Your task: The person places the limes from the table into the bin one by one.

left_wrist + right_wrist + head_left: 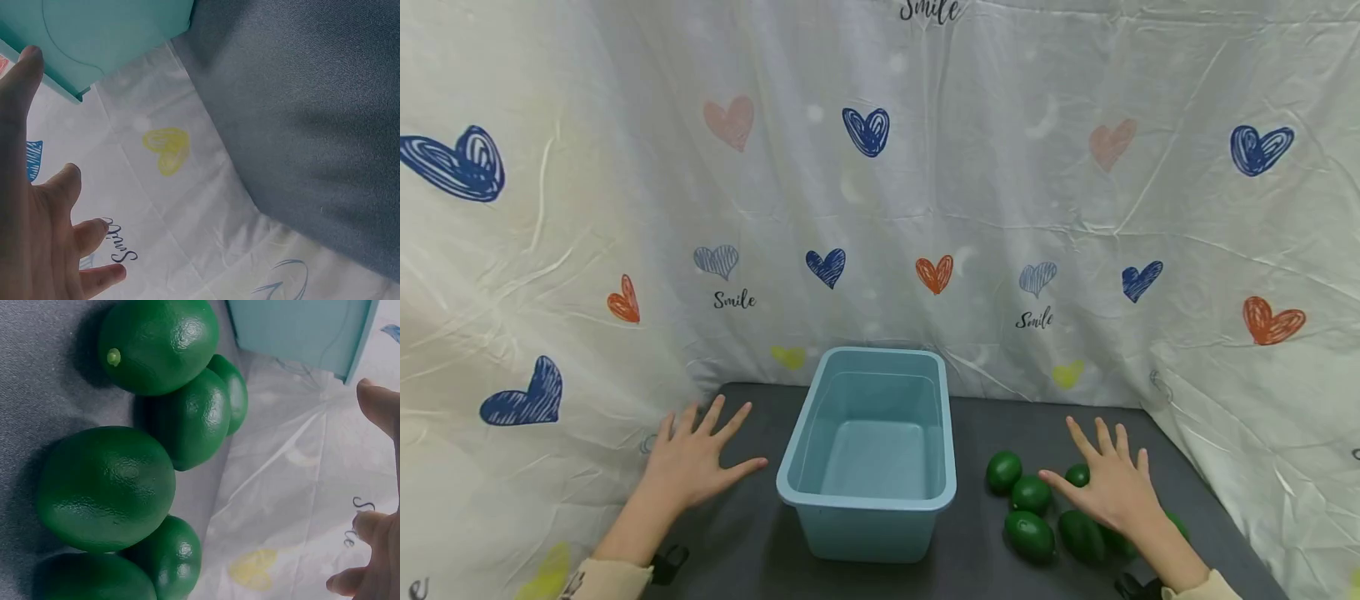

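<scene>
Head cam: hands well apart, left hand (694, 462) on one side of the tub (868, 533), right hand (1114, 492) on the other, fingers spread, nothing in either. The limes (1030, 536) are bunched on the table (973, 575) to the tub's right, a few partly hidden behind the right hand, so that one's nearer by a mile; the left has the whole tub in between. Tub's long axis runs away from the person, while the front lime's lies more sideways, dipping toward the right.

Left wrist cam: spread fingers, tub, table and cloth (137, 187), no limes in sight.

Right wrist cam: limes fill the left half, and the fingers I can see aren't touching any.
</scene>
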### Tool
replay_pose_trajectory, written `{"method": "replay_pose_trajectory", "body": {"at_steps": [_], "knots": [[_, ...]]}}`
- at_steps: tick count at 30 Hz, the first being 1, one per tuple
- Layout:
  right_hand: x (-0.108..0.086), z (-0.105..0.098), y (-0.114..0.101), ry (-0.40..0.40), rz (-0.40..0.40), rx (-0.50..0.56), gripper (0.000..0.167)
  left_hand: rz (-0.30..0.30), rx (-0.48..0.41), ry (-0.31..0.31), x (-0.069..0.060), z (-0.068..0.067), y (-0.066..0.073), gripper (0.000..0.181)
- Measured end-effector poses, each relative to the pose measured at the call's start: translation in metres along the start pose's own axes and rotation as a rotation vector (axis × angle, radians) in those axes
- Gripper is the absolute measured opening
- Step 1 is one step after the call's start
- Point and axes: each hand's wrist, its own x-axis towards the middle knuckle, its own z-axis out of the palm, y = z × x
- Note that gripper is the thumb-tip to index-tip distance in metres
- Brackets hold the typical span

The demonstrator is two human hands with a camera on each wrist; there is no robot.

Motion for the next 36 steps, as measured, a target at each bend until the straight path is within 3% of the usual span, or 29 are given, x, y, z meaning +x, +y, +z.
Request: {"method": "replay_pose_trajectory", "body": {"at_steps": [13, 20, 25, 29, 33, 36], "knots": [[0.000, 0.008, -0.016, -0.006, -0.040, 0.009, 0.105, 0.003, 0.016, 0.010, -0.006, -0.006, -0.001, 0.106], [-0.002, 0.005, 0.008, -0.047, 0.041, 0.062, 0.109, -0.005, -0.048, 0.026, -0.008, -0.003, 0.007, 0.104], [-0.007, 0.007, 0.038, -0.032, 0.128, 0.113, 0.113, -0.025, -0.157, 0.054, -0.020, 0.006, 0.015, 0.094], [-0.016, 0.007, 0.063, 0.012, 0.231, 0.158, 0.113, -0.015, -0.284, 0.146, -0.031, 0.017, 0.025, 0.081], [-0.027, 0.012, 0.087, 0.029, 0.381, 0.217, 0.112, 0.009, -0.462, 0.236, -0.040, 0.024, 0.043, 0.071], [-0.035, 0.021, 0.100, 0.053, 0.472, 0.257, 0.111, 0.020, -0.587, 0.268, -0.043, 0.027, 0.059, 0.067]]}}
